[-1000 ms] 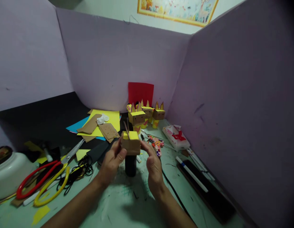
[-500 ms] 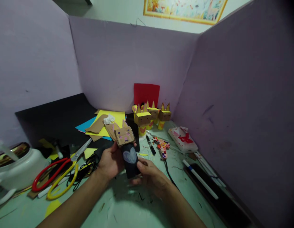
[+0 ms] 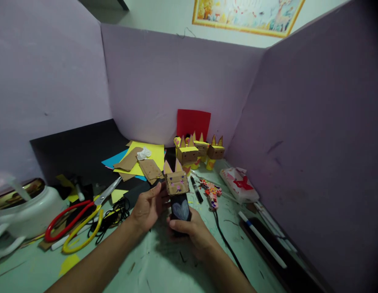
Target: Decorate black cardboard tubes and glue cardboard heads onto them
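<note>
A cardboard cat figure point(image 3: 177, 183) stands nearly upright in front of me. Its box head has pointed ears and a drawn face, and its black tube body carries a pale heart. My right hand point(image 3: 189, 226) is wrapped round the lower part of that body. Just left of the figure, my left hand point(image 3: 149, 207) is open, thumb and fingers apart; whether its fingertips touch the head I cannot tell. Behind the figure stand several similar cardboard figures point(image 3: 188, 155) with yellow bodies.
Scissors point(image 3: 99, 201), black cord point(image 3: 115, 215) and a white teapot-like vessel point(image 3: 33, 211) lie left. Coloured paper point(image 3: 155, 152) and cardboard pieces point(image 3: 150, 170) are behind. To the right are a black pen point(image 3: 197, 190), a patterned glue gun point(image 3: 211, 191), a tissue pack point(image 3: 240, 185) and a white marker point(image 3: 263, 240).
The cat figure has moved right and become more upright. My left hand has come off its body, while my right hand has closed round the lower end. The view has shifted slightly.
</note>
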The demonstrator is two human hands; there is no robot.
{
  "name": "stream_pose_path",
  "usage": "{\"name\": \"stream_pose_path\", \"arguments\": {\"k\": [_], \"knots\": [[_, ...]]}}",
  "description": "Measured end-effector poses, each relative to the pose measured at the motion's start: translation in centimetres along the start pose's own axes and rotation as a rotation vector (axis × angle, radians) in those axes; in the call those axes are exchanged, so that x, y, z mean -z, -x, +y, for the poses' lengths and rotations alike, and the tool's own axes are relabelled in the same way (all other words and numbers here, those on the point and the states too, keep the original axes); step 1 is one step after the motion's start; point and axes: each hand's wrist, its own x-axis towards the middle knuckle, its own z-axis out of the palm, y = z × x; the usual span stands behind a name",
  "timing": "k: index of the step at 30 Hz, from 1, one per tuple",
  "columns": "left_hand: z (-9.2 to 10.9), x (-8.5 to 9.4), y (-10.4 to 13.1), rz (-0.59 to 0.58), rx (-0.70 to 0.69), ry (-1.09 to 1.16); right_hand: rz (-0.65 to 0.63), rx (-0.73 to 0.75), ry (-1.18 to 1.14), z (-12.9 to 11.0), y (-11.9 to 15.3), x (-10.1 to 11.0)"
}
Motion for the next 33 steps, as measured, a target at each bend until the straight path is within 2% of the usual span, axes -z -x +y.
{"name": "stream_pose_path", "arguments": {"k": [7, 17, 24, 28, 33], "knots": [[-0.1, 0.4, -0.3, 0.112, -0.054, -0.142, 0.035, 0.004, 0.047, 1.1, -0.4, -0.1], [-0.5, -0.3, -0.1, 0.082, -0.093, -0.187, 0.004, -0.011, 0.004, 1.0, -0.1, 0.2], [-0.4, 0.2, -0.4, 0.124, 0.066, -0.118, -0.107, -0.117, -0.234, 0.3, 0.5, -0.5], [-0.8, 0.0, -0.5, 0.201, -0.03, -0.063, -0.101, -0.125, -0.265, 0.4, 0.4, -0.7], [-0.9, -0.6, -0.4, 0.226, -0.053, -0.101, -0.111, -0.112, -0.264, 0.3, 0.1, -0.6]]}}
